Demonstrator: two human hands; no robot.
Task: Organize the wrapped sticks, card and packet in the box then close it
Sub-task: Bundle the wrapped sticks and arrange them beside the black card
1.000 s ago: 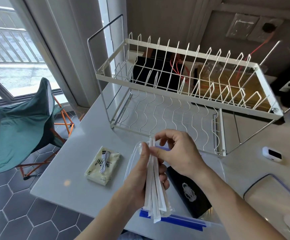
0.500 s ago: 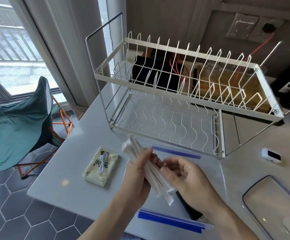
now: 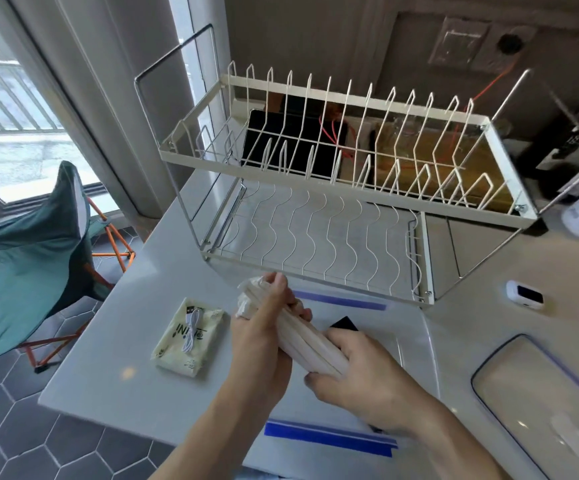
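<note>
A bundle of white paper-wrapped sticks point(image 3: 307, 342) lies slanted between both hands, over the clear box point(image 3: 416, 344) with blue clips. My left hand point(image 3: 264, 337) wraps around the bundle's upper end. My right hand point(image 3: 360, 379) closes on its lower end. A black card point(image 3: 345, 323) lies inside the box, mostly hidden behind my right hand. The pale yellow packet point(image 3: 189, 336), with a white cable on it, rests on the counter left of the box. The clear lid point(image 3: 537, 400) lies at the right.
A white wire dish rack point(image 3: 333, 188) stands on the counter just behind the box. A small white device point(image 3: 524, 294) sits to the right. A green folding chair point(image 3: 28, 258) stands on the floor past the counter's left edge.
The stick bundle has tilted from upright to a low slant over the box. My right hand moved from its top end to its lower end.
</note>
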